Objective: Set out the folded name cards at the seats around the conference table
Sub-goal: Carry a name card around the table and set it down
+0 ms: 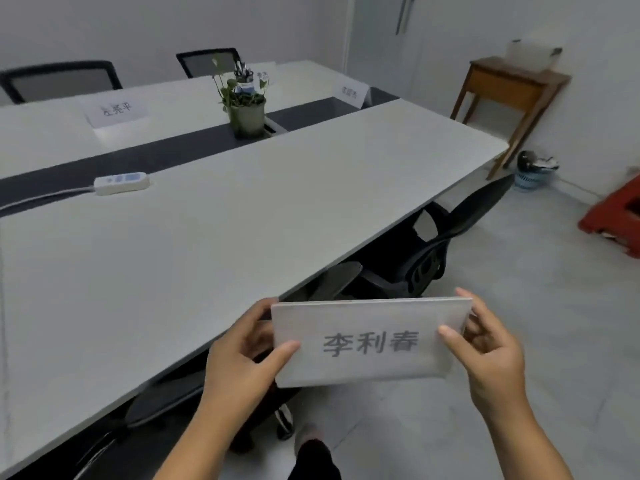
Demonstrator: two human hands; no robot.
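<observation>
With both hands, left and right, pinching the white folded name card, we should stand it squarely on the long white counter at ten o'clock.

Both forearms are bare, with no sleeve, watch or ring showing on the left hand or the right hand. Fingernails are short and unpainted. Below, dark trousers.

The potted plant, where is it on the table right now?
In the head view the potted plant stands on the dark centre strip of the conference table, far side of the person, just in front of a pen holder.
</observation>
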